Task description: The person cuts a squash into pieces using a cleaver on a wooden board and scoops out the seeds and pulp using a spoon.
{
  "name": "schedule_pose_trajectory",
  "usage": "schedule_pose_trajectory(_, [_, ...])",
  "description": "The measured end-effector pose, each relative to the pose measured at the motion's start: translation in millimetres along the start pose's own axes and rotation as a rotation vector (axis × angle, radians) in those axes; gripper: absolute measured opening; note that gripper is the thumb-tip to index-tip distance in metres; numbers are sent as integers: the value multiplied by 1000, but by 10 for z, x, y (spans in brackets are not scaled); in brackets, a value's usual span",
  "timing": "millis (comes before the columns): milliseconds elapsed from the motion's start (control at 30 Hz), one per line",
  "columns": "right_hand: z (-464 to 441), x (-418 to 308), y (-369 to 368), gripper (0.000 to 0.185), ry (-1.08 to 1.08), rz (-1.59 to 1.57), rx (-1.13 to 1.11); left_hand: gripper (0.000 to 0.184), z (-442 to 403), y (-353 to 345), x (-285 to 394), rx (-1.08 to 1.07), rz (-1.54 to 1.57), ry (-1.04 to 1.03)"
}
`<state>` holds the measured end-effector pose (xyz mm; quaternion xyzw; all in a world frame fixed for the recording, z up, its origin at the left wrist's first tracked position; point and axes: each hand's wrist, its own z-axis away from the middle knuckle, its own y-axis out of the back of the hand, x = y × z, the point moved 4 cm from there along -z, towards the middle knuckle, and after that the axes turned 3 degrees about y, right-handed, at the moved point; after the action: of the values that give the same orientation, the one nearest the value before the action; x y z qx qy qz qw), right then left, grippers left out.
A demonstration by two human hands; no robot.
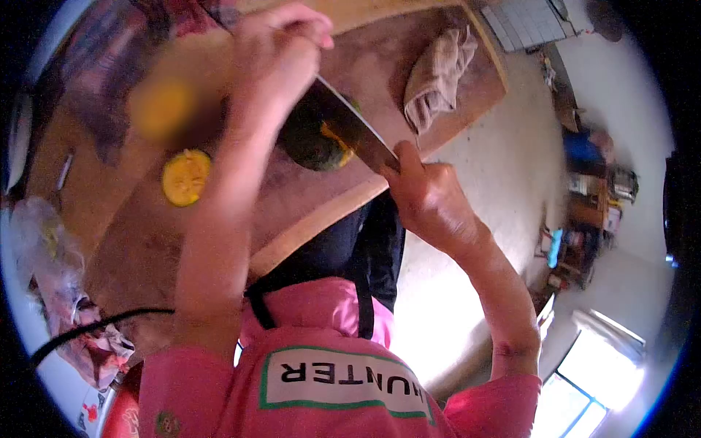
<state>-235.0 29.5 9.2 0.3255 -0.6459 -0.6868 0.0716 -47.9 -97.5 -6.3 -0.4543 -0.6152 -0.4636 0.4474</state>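
My right hand [427, 193] is wrapped around the handle end of a large knife [358, 128]. The blade runs up and left to my left hand [281, 66], whose fingers are curled at its far end. Under the blade sits a dark green pumpkin [310, 142], with a strip of orange flesh showing where it is cut. Left of my left forearm lies a cut pumpkin piece [186, 177], yellow flesh facing up. Farther up the table is a blurred yellow shape [162, 108], perhaps another piece.
The brown table [292, 208] has a pale wooden edge. A crumpled beige cloth [438, 80] lies at its far right. Patterned dark fabric [109, 73] is at upper left, and a plastic bag [55, 255] at the left. A black cable [109, 321] runs beside my left arm.
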Motion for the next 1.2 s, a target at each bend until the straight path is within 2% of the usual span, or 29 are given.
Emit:
schedule_pose_trajectory(33, [29,11,17,18,-1,-22,30,15,-54,-84,-31,6,-49,-119])
schedule_pose_trajectory(133, [45,-13,60,17,-20,-87,41,12,-82,-93,-76,-39,-11,-7])
schedule_pose_trajectory(200, [-30,-36,107,18,50,-52,91,12,-73,-77,-74,-44,60,78])
schedule_pose_trajectory(300, [-27,-20,62,18,69,-13,37,20,-72,47,-46,-64,15,247])
schedule_pose_trajectory(367, [-29,31,45,19,59,30,5,30,-184,161,4,82,-306,-190])
schedule_pose_trajectory(433, [-22,42,25,19,35,64,-20,41,-161,293,605,137,-378,-358])
schedule_pose_trajectory(467, [-8,63,21,19,18,73,-20,49,-24,339,1075,11,-343,-328])
schedule_pose_trajectory(533, [-9,100,2,19,-3,76,-32,49,115,333,1377,-75,-432,-453])
schedule_pose_trajectory(633, [-15,72,40,18,-14,53,-65,50,176,-64,947,-192,-856,-643])
schedule_pose_trajectory(700, [-38,53,7,16,-2,92,-85,51,211,-298,528,-144,-1027,-741])
schedule_pose_trajectory(733, [-66,82,18,16,5,127,-89,52,195,-331,391,-144,-1021,-747])
schedule_pose_trajectory(833, [-143,64,73,16,53,65,-27,49,87,-332,212,-343,-910,-689])
schedule_pose_trajectory(867, [-133,60,88,16,52,86,-54,49,84,-290,270,-456,-967,-839])
schedule_pose_trajectory(967, [-97,143,53,16,-67,92,-113,51,46,-134,767,-395,-525,-592])
schedule_pose_trajectory(1033, [-77,150,31,15,-40,101,-109,55,-109,64,1216,-176,-700,-684])
schedule_pose_trajectory(1067, [-79,154,38,15,-27,111,-102,59,-80,123,1345,-197,-645,-666])
schedule_pose_trajectory(1167, [-105,87,68,15,-52,121,-122,62,115,-287,353,-537,-1127,-177])
schedule_pose_trajectory(1200, [-161,58,72,16,-6,143,-124,62,105,-318,178,-409,-991,-369])
